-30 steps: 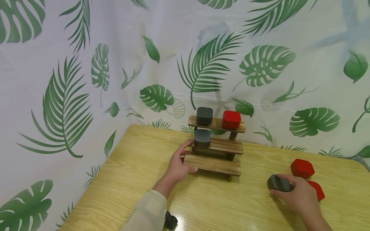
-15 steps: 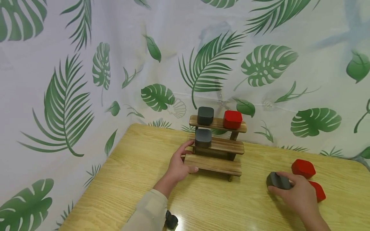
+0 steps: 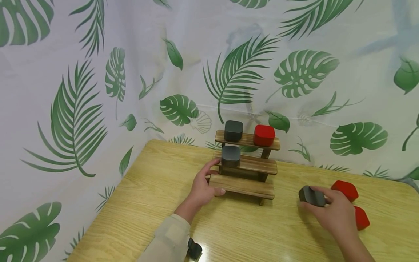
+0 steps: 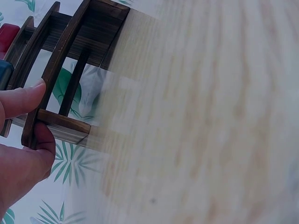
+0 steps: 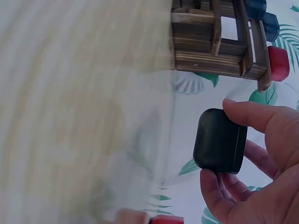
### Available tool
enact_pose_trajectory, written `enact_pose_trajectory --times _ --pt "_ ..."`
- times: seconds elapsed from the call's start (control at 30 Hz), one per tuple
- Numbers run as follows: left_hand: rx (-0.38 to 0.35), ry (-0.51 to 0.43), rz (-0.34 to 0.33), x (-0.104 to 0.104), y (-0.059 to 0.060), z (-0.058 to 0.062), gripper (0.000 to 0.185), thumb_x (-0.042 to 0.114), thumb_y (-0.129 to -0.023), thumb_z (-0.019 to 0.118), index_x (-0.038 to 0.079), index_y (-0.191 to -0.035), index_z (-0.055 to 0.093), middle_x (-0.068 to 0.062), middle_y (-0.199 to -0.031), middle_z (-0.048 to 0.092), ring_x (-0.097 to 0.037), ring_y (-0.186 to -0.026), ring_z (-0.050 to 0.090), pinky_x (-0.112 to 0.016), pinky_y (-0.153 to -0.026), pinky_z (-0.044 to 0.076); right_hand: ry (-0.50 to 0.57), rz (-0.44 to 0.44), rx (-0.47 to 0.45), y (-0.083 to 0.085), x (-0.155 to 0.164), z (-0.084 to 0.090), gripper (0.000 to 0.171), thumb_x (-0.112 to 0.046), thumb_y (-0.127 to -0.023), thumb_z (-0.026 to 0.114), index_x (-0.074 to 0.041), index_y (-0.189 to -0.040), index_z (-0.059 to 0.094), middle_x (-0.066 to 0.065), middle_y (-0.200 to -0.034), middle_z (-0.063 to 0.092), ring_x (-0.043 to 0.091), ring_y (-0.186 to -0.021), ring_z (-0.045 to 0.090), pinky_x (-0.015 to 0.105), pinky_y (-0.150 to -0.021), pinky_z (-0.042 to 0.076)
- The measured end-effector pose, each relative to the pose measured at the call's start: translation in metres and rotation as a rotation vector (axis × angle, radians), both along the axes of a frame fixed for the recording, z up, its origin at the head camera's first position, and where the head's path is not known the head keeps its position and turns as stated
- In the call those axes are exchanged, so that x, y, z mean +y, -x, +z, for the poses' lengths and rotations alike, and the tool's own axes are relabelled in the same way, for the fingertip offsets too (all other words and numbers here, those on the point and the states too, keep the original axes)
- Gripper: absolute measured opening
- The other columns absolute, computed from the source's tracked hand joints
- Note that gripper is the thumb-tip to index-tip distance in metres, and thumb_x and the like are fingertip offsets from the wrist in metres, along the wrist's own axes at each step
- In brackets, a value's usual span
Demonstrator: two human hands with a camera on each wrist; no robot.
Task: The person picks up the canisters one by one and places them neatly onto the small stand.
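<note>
My left hand (image 3: pixel 200 187) grips the left end of a three-step wooden display stand (image 3: pixel 242 186). In the left wrist view the thumb (image 4: pixel 29 99) and a curled finger pinch a board of it. To the right of the stand, my right hand (image 3: pixel 340 211) holds a small dark grey box (image 3: pixel 312 196) with rounded corners between thumb and fingers, above the table. A seam runs down that box (image 5: pixel 218 142) in the right wrist view. On the top step sit another dark box (image 3: pixel 233 131) and a red box (image 3: pixel 264 135). A dark box (image 3: pixel 230 156) stands at the middle step's left.
Two red boxes, one farther back (image 3: pixel 347 190) and one nearer (image 3: pixel 361 218), lie on the wood-grain table (image 3: pixel 255 233) behind my right hand. A small black object (image 3: pixel 195 250) shows beside the left sleeve. A leaf-printed cloth (image 3: pixel 183 80) hangs behind the table.
My right hand has raised the dark box and carried it slightly left, away from the red boxes. The left hand keeps its hold on the stand.
</note>
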State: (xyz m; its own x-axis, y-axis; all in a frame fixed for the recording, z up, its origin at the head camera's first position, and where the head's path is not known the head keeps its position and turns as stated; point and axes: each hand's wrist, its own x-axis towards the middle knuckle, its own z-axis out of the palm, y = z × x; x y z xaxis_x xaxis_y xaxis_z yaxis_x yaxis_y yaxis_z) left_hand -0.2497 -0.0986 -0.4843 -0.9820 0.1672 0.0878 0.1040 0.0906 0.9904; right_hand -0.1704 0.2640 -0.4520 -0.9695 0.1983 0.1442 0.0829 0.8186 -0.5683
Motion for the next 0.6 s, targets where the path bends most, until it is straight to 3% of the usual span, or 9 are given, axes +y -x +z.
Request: enact_pose_trajectory --times 0.23,0.6 --pt "-0.006 -0.005 -0.001 0.0 0.0 0.001 0.1 -0.018 -0.068 0.082 0.043 -0.142 0.053 -0.008 -0.136 0.049 -0.028 -0.112 0.051 -0.04 -0.077 0.051 0.043 -0.004 0.035 0.003 -0.01 0.009 0.074 -0.049 -0.075 0.086 -0.005 -0.131 0.065 0.029 -0.129 0.052 0.054 -0.103 0.058 0.049 -0.066 0.054" --pt "-0.002 -0.019 -0.007 0.0 0.0 0.002 0.099 -0.019 -0.068 0.081 0.037 -0.144 0.052 -0.005 -0.139 0.049 -0.03 -0.114 0.051 -0.04 -0.077 0.051 0.041 -0.013 0.1 0.008 -0.026 0.019 0.071 -0.049 -0.076 0.085 -0.007 -0.13 0.067 0.027 -0.127 0.054 0.05 -0.103 0.059 0.053 -0.071 0.053"
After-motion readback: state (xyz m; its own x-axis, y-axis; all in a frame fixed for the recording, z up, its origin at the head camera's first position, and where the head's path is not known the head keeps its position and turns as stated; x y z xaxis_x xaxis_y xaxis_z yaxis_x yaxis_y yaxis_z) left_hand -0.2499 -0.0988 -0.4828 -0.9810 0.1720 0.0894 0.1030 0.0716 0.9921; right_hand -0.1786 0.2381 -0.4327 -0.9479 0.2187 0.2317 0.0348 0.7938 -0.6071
